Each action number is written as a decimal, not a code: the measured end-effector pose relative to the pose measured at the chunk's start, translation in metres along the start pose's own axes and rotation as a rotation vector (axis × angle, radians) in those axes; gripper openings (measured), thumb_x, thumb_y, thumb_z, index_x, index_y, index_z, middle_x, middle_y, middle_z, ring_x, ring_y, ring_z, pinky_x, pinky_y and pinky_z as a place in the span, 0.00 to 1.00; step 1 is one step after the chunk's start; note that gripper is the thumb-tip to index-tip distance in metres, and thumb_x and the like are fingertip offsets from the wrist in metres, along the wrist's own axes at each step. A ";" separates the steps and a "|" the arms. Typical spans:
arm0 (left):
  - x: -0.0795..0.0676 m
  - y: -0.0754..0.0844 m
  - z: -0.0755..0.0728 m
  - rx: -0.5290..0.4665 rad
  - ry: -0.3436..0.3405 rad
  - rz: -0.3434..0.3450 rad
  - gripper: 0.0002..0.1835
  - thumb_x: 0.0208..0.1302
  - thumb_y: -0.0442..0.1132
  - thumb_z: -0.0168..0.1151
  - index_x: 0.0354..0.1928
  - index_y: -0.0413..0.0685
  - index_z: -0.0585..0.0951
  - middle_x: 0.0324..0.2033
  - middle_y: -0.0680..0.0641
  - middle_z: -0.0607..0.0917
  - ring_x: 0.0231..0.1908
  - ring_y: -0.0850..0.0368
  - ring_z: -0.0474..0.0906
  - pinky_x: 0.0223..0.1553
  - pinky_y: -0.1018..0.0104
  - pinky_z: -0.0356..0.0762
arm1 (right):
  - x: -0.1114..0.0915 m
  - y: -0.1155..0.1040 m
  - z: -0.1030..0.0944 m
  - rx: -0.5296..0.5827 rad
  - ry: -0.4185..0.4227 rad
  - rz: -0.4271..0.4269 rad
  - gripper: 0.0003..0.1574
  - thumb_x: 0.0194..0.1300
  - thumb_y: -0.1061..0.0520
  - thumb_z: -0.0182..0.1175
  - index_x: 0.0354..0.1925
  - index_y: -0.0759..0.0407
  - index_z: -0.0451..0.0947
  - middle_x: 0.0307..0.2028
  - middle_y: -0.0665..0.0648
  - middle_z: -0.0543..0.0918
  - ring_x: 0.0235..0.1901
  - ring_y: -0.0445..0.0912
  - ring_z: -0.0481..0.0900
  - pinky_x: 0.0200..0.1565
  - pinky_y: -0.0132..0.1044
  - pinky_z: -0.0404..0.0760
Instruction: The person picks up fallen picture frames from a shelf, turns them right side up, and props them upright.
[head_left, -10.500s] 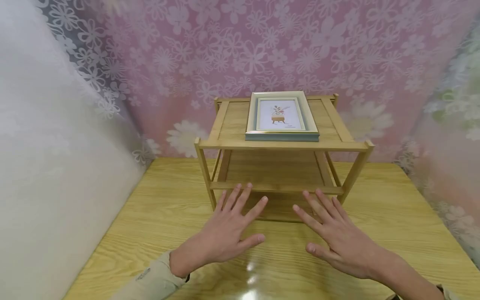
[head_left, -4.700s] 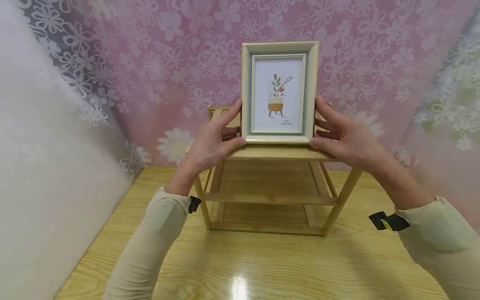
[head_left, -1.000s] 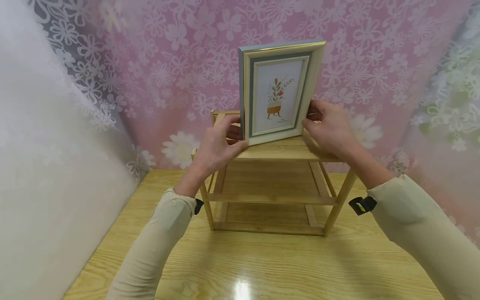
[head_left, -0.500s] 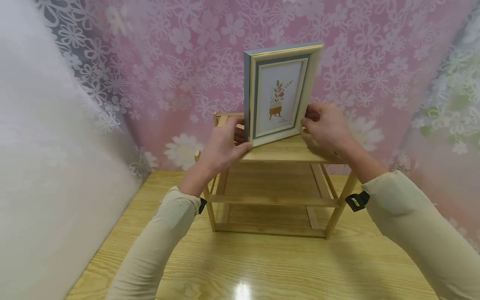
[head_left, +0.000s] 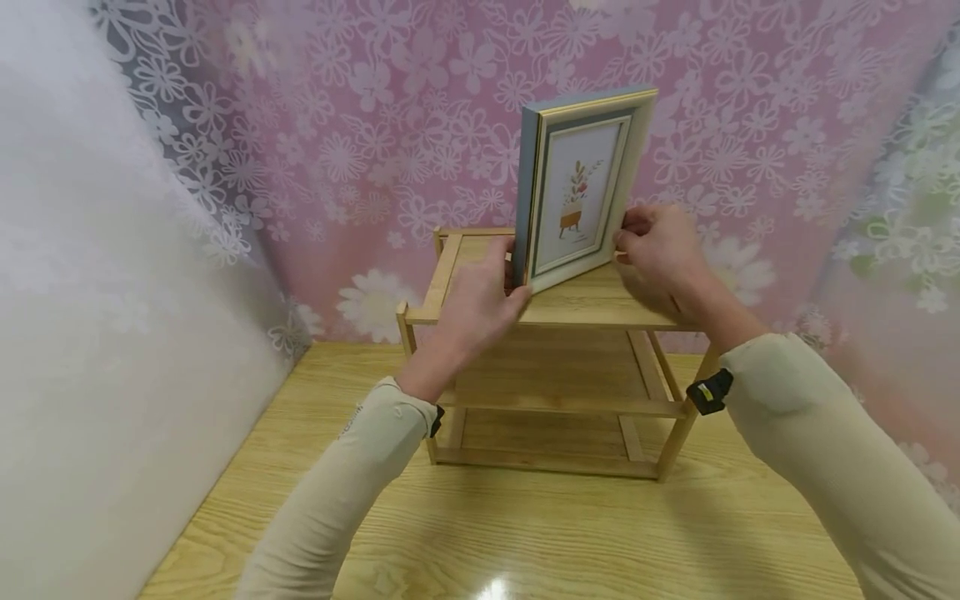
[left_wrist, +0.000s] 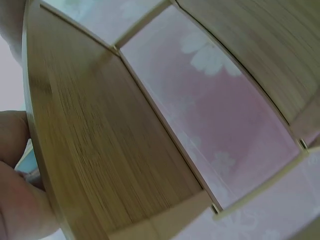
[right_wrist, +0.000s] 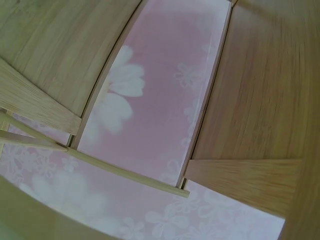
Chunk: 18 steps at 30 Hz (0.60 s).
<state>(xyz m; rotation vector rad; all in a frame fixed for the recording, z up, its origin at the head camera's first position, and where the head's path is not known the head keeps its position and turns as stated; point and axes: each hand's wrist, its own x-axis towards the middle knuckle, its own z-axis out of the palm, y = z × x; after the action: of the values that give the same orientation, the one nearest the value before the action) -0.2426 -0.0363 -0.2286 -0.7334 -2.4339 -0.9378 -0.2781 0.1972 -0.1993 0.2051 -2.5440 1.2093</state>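
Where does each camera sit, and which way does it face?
Head: on the person's head, facing forward and down at the picture frame and wooden rack; left hand, right hand and sleeves show.
Left wrist: on that wrist, facing the rack and pink wall; part of the left hand shows.
Right wrist: on that wrist, facing the rack and wall; no hand visible.
Both wrist views share: the rack and pink wall.

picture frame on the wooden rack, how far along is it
Done: the picture frame stands upright on top of the wooden rack.
In hand: the left hand and right hand hold its lower sides, and it sits turned at an angle.
Left: neither hand has let go, so perhaps final positioning and release remain.
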 end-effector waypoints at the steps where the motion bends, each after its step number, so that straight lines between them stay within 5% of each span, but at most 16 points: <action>1: -0.001 0.002 0.002 0.024 0.009 -0.007 0.27 0.59 0.33 0.64 0.59 0.39 0.66 0.39 0.41 0.85 0.37 0.55 0.83 0.35 0.70 0.80 | 0.002 0.001 0.000 0.001 0.004 -0.002 0.19 0.67 0.64 0.52 0.53 0.74 0.74 0.48 0.72 0.79 0.36 0.50 0.83 0.32 0.29 0.81; 6: -0.002 0.009 0.009 0.114 0.056 -0.004 0.27 0.60 0.36 0.64 0.59 0.39 0.66 0.35 0.41 0.86 0.34 0.52 0.84 0.32 0.64 0.80 | 0.008 0.004 -0.001 -0.030 0.015 -0.025 0.18 0.66 0.65 0.53 0.51 0.74 0.75 0.45 0.74 0.80 0.30 0.47 0.84 0.30 0.31 0.82; 14: -0.002 0.014 0.018 0.136 0.110 0.036 0.25 0.58 0.34 0.63 0.56 0.38 0.68 0.30 0.43 0.85 0.29 0.51 0.83 0.28 0.61 0.80 | 0.016 0.001 0.000 -0.006 -0.032 0.040 0.22 0.68 0.64 0.49 0.58 0.74 0.70 0.51 0.73 0.77 0.45 0.59 0.81 0.36 0.35 0.83; 18: -0.002 0.018 0.024 0.161 0.136 0.049 0.24 0.58 0.34 0.64 0.55 0.37 0.69 0.32 0.42 0.85 0.30 0.50 0.84 0.28 0.59 0.80 | 0.019 0.000 -0.001 -0.041 -0.045 0.058 0.22 0.69 0.64 0.48 0.58 0.73 0.71 0.51 0.72 0.77 0.44 0.57 0.82 0.37 0.36 0.83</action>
<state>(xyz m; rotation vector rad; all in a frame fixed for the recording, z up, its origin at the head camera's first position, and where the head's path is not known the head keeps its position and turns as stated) -0.2348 -0.0085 -0.2379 -0.6479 -2.3295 -0.7372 -0.2962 0.1979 -0.1922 0.1511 -2.6284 1.1846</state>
